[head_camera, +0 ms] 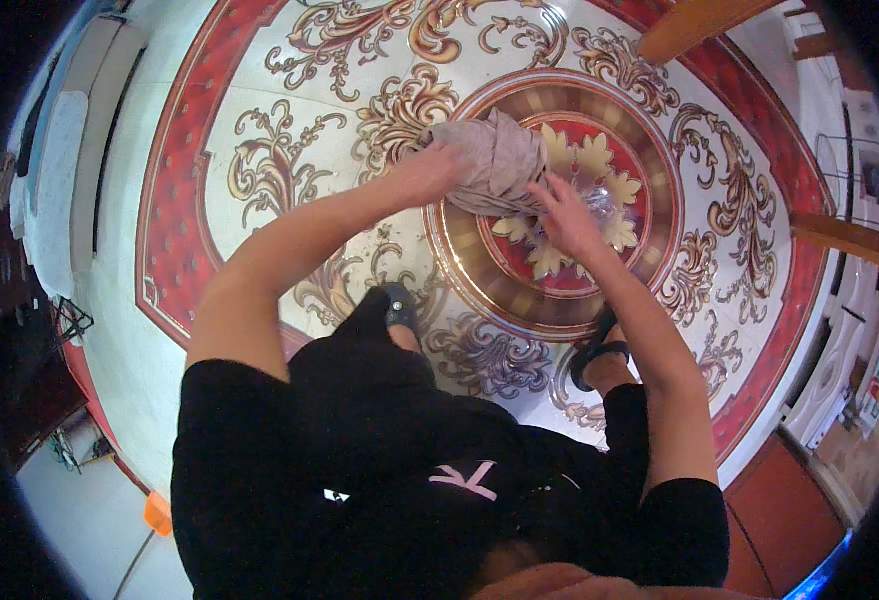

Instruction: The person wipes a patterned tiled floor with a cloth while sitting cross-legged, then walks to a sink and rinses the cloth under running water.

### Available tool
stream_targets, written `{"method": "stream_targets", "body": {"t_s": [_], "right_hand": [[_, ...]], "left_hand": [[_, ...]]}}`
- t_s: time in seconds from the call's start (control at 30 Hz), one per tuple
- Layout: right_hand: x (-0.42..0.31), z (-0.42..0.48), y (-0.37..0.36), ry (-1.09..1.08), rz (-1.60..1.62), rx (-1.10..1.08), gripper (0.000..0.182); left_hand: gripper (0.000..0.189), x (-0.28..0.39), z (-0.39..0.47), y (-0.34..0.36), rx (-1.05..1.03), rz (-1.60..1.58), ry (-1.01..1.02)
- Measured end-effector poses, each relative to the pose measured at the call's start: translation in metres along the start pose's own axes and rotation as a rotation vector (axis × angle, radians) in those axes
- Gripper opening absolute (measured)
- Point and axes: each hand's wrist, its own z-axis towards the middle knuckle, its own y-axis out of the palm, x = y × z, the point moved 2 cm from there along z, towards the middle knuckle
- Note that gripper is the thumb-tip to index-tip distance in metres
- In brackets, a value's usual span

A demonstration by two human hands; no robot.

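Note:
A crumpled greyish-pink cloth [503, 154] is bunched up over the round medallion of the patterned tile floor [259, 225]. My left hand [438, 174] grips the cloth at its left side, with the fingertips hidden in the folds. At the lower right edge of the cloth is my right hand [565, 216]. Its fingers are spread and their tips meet the fabric edge; whether they pinch it is not clear. Both arms reach forward and down from black sleeves.
My feet in dark sandals [402, 304] stand on the tiles below the cloth. Wooden legs [698, 30] rise at the upper right, and another wooden piece [844, 236] juts in at right. A pale cushioned seat [98, 135] lines the left. An orange object [158, 514] lies lower left.

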Motion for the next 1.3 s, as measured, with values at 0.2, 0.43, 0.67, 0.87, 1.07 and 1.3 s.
{"method": "stream_targets", "body": {"t_s": [0.2, 0.43, 0.67, 0.87, 1.07, 1.3], "right_hand": [[-0.015, 0.054, 0.054, 0.241, -0.133, 0.038, 0.067], [-0.191, 0.027, 0.145, -0.046, -0.046, -0.096, 0.060], [-0.152, 0.040, 0.148, -0.182, 0.215, -0.122, 0.044], [-0.045, 0.026, 0.073, -0.025, -0.050, 0.287, 0.042], [0.017, -0.071, 0.061, 0.634, -0.290, 0.456, 0.047], [0.035, -0.040, 0.087, 0.947, -0.323, 0.572, 0.057]], "left_hand": [[0.062, 0.005, 0.005, 0.003, -0.007, 0.288, -0.081], [0.054, -0.050, -0.205, 0.135, 0.296, 0.240, -0.277], [0.058, -0.006, -0.223, 0.137, 0.162, 0.014, -0.597], [0.051, -0.040, -0.075, 0.085, -0.006, 0.061, 0.073], [0.055, 0.070, 0.069, 0.063, -0.146, 0.151, 0.364], [0.044, 0.078, 0.160, 0.074, 0.143, 0.508, 0.414]]}}
